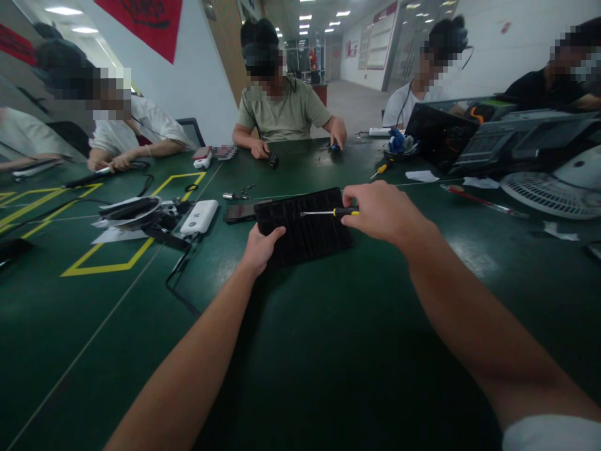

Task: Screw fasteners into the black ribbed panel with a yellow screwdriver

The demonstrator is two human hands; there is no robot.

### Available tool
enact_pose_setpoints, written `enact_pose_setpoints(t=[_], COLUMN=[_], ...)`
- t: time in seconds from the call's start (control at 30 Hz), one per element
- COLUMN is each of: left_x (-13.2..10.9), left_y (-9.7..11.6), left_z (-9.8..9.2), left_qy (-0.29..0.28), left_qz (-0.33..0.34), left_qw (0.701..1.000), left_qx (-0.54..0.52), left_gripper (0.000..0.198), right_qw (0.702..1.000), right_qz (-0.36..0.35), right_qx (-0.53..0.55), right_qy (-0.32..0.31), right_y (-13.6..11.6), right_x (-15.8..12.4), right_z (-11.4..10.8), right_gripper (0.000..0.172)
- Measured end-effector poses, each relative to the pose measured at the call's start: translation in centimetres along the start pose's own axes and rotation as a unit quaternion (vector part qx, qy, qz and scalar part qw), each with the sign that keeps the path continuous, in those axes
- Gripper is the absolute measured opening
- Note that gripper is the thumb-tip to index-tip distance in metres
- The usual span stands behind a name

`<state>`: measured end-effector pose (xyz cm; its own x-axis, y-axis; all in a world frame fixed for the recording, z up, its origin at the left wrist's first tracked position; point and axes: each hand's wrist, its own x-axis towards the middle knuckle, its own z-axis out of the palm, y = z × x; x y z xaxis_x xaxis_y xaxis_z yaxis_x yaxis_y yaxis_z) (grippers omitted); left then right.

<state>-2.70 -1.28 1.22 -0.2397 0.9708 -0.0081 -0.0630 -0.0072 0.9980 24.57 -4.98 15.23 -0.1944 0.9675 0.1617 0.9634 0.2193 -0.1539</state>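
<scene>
A flat black plastic panel (307,241) with ribs is tilted up above the green table (300,351). Gripping its left edge, my left hand (261,248) has its thumb on the face and the other fingers hidden behind. Between the fingers of my right hand (385,210) is the yellow and black handle of a screwdriver (340,212). Its thin metal shaft points left across the panel, with the tip over or touching the panel's upper middle; contact cannot be made out. A dark flat piece (241,212) lies just behind the panel's left corner.
A white power bank (200,217) and a headset-like bundle (136,216) with cables lie left. At right are a white fan (554,188), a red pen-like stick (483,200), and a computer case (511,138). A yellow screwdriver (381,169) lies beyond my right hand. Several people sit around the table.
</scene>
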Motion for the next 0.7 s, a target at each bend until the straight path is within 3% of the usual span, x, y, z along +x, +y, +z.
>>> enact_pose_setpoints(t=[0.37, 0.7], left_x=[0.16, 0.31], left_y=[-0.28, -0.52], left_z=[-0.01, -0.21], left_qy=[-0.001, -0.003], left_qz=[0.012, 0.015], left_qw=[1.0, 1.0], left_qx=[0.004, 0.005], left_gripper=[0.041, 0.044], right_qw=[1.0, 1.0], right_qz=[0.009, 0.021], right_qx=[-0.007, -0.016], right_qy=[0.02, -0.01], right_y=[-0.38, -0.55], right_x=[-0.16, -0.24], right_z=[-0.16, -0.37], right_gripper=[0.028, 0.036])
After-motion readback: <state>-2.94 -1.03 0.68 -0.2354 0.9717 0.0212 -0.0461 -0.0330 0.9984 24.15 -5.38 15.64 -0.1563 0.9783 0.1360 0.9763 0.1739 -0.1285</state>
